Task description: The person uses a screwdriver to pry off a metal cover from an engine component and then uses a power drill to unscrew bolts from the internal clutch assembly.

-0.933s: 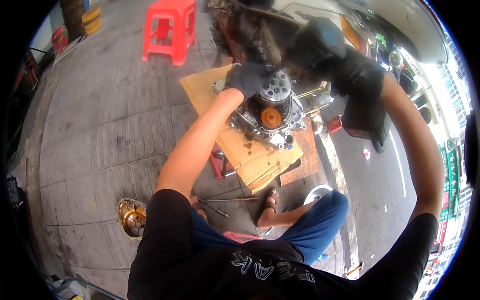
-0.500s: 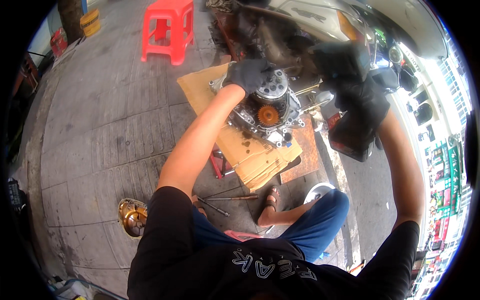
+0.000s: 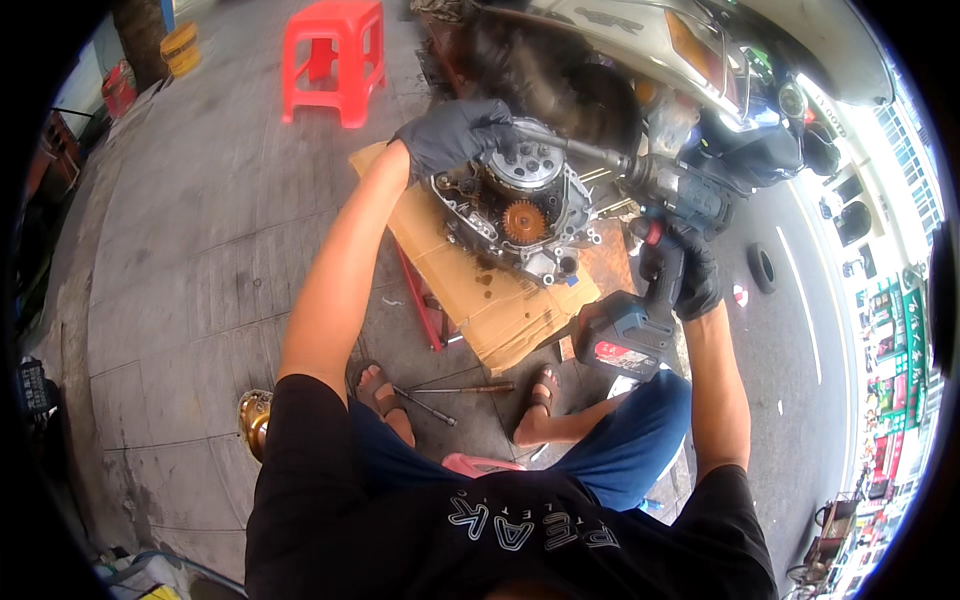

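Note:
An opened engine case [image 3: 465, 215] lies on a flattened cardboard sheet [image 3: 510, 325]. Inside it are a round silver clutch [image 3: 527, 165] with holes in its face and an orange-brown gear [image 3: 524, 222]. My left hand [image 3: 452, 140], in a dark glove, is closed at the clutch's upper left edge; what its fingers grip is hidden. Also gloved, my right hand [image 3: 697, 280] wraps the handle of a cordless impact wrench [image 3: 690, 195]. From its nose a long socket extension [image 3: 597, 152] points left and reaches over the clutch. The wrench's battery [image 3: 625, 335] hangs toward my knee.
A red plastic stool [image 3: 333, 60] stands at the far left. Beyond the engine is a parked motor scooter [image 3: 640, 45]. Long-handled tools [image 3: 460, 388] lie between my feet, and a golden metal cover [image 3: 256, 422] sits at lower left. A road runs along the right.
The impact wrench has swung round, its extension now over the clutch and its battery lower. My right hand has come down and left; my left hand has shifted left on the clutch.

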`<act>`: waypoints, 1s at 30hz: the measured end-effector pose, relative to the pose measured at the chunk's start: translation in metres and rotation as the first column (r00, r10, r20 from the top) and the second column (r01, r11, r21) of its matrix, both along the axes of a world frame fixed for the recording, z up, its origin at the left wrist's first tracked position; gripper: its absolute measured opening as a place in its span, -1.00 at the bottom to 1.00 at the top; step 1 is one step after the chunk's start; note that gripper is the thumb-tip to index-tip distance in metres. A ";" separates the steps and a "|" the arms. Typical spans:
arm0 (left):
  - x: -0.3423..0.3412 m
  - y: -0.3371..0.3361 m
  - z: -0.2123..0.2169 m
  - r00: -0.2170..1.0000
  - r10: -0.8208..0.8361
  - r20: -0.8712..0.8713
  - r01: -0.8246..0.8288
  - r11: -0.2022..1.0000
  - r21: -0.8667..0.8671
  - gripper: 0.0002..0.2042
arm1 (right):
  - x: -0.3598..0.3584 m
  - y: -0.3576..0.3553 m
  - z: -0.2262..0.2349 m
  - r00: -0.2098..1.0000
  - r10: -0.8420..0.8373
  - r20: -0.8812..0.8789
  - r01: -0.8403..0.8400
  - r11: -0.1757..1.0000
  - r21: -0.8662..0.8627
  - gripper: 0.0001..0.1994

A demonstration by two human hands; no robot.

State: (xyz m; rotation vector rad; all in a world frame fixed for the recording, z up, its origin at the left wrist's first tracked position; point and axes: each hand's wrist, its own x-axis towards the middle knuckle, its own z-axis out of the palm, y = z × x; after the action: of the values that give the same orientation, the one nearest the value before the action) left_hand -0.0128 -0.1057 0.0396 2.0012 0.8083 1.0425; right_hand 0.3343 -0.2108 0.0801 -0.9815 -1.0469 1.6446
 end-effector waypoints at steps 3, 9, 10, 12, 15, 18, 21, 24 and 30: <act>-0.009 -0.013 0.006 0.988 -0.016 0.152 0.057 0.961 -0.271 -0.78 | 0.001 0.000 -0.027 0.995 -0.062 -0.079 0.063 0.998 0.015 -0.60; -0.007 0.005 -0.011 0.794 -0.062 0.605 0.327 0.882 -0.339 -0.75 | 0.000 0.000 -0.043 0.994 -0.054 -0.097 0.059 0.997 0.052 -0.59; -0.004 0.009 -0.017 0.741 -0.047 0.670 0.373 0.859 -0.352 -0.75 | 0.000 0.001 -0.044 0.992 -0.089 -0.084 0.094 0.994 0.057 -0.59; 0.005 0.019 -0.023 0.673 0.052 0.738 0.348 0.858 -0.378 -0.76 | 0.001 0.008 -0.042 0.988 -0.149 -0.032 0.150 0.988 0.044 -0.61; 0.027 0.030 -0.017 0.581 0.280 0.765 0.277 0.815 -0.508 -0.80 | 0.009 0.019 -0.042 0.993 -0.117 -0.030 0.120 0.987 0.109 -0.60; 0.039 0.038 -0.020 0.812 0.216 0.542 -0.059 0.954 -0.293 -0.76 | 0.006 0.025 -0.034 0.991 -0.133 0.003 0.133 0.989 0.071 -0.62; 0.040 0.047 -0.028 0.921 0.385 -0.056 -0.379 0.921 0.093 -0.72 | -0.012 0.023 -0.024 0.988 -0.152 0.033 0.148 0.985 0.091 -0.65; 0.044 0.040 -0.017 0.856 0.401 -0.327 -0.366 0.916 0.164 -0.66 | -0.006 0.029 -0.026 0.990 -0.141 0.007 0.141 0.988 0.068 -0.67; 0.046 0.039 -0.009 0.791 0.369 -0.489 -0.354 0.927 0.126 -0.61 | -0.009 0.044 0.016 0.960 -0.090 0.263 0.055 0.989 0.139 -0.62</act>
State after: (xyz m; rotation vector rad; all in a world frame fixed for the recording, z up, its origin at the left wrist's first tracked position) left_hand 0.0330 -0.0669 0.0303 2.2306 1.5169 0.7203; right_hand 0.3252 -0.1665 0.0964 -1.1639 -1.2666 1.3897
